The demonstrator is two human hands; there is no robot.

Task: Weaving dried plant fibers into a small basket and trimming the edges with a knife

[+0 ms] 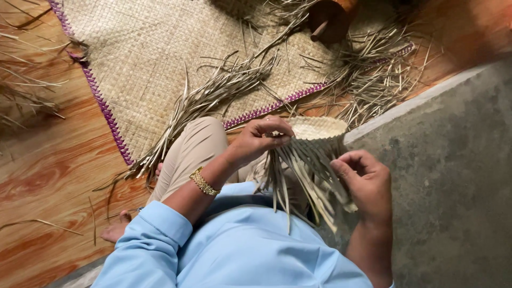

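Observation:
A small woven piece of pale dried leaf strips (317,128) is held up in front of me, with long loose strips (301,170) hanging down from its edge. My left hand (260,140) pinches the woven edge and several strips at the top left; a gold bracelet (204,182) is on that wrist. My right hand (362,181) is curled around the loose strips at the lower right. I am seated in a light blue top and beige trousers, with a bare foot (116,230) on the floor.
A large woven mat (154,58) with a purple border lies on the orange wood-pattern floor (48,170). Bundles of dried strips (213,96) are strewn over it. A brown wooden object (330,18) stands at the top. A grey concrete surface (453,176) fills the right.

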